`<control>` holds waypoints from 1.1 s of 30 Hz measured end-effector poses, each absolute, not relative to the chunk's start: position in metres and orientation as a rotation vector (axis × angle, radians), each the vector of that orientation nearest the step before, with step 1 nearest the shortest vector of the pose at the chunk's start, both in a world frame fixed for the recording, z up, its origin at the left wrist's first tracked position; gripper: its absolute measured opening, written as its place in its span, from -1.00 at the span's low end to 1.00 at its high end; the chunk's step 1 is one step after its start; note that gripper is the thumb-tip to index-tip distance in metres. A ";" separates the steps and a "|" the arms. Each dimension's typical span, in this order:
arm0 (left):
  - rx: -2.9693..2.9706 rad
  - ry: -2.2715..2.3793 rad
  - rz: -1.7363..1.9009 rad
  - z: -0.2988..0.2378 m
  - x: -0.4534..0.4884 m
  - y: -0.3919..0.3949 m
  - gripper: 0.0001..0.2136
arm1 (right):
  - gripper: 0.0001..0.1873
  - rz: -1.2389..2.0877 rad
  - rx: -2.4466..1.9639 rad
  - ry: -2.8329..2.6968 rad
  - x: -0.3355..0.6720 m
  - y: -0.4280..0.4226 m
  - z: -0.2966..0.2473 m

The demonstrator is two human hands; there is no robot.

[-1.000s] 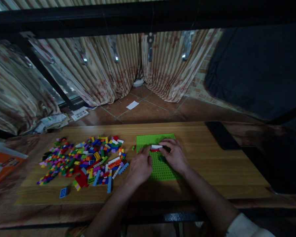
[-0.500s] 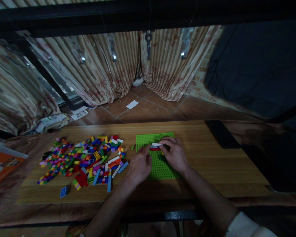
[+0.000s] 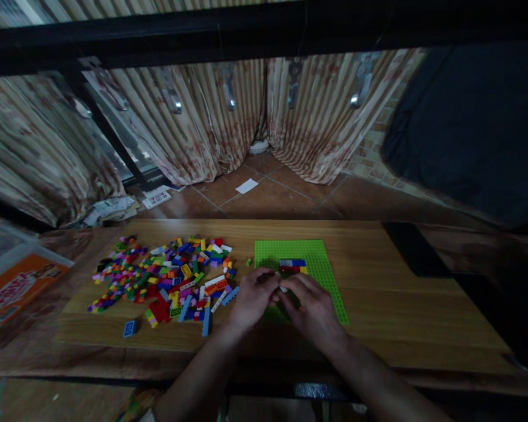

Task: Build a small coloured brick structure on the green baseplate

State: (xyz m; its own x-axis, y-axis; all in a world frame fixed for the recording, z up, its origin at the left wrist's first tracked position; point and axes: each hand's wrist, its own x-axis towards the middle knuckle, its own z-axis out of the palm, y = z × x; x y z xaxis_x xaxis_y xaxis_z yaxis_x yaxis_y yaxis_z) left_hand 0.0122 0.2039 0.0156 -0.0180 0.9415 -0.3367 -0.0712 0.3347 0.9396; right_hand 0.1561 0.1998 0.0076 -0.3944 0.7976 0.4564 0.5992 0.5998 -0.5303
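A small white brick (image 3: 283,288) is pinched between the fingertips of both hands, mostly covered by them. My left hand (image 3: 254,298) is closed on its left side, and my right hand (image 3: 311,308) grips it from the right. Both hands hover over the near part of a green studded baseplate (image 3: 330,293). Just beyond the fingers, a low stack of bricks (image 3: 293,264) stands on the plate: pale and blue on top, red and yellow below. Part of that stack is hidden behind my right hand.
Left of the plate spreads a heap of mixed toy bricks (image 3: 158,275) on the wooden board (image 3: 365,252). One blue brick (image 3: 129,328) lies apart near the front edge. A black phone-like slab (image 3: 416,249) is at the right, an orange-labelled box (image 3: 22,287) at far left.
Both hands have drawn back toward me from the stack with the white brick, uncovering the stack's top. The whole view has shifted, so the scene sits further right.
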 end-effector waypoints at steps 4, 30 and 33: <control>0.834 1.303 1.016 0.021 0.005 0.202 -0.86 | -0.89 0.555 -0.959 -2.156 0.154 0.195 0.011; 1.174 1.274 0.873 0.015 0.010 0.196 -0.60 | -0.69 0.776 -1.202 -2.114 0.173 0.202 0.020; 1.171 1.255 0.878 0.017 0.010 0.195 -0.63 | -0.59 0.741 -1.214 -2.111 0.174 0.204 0.018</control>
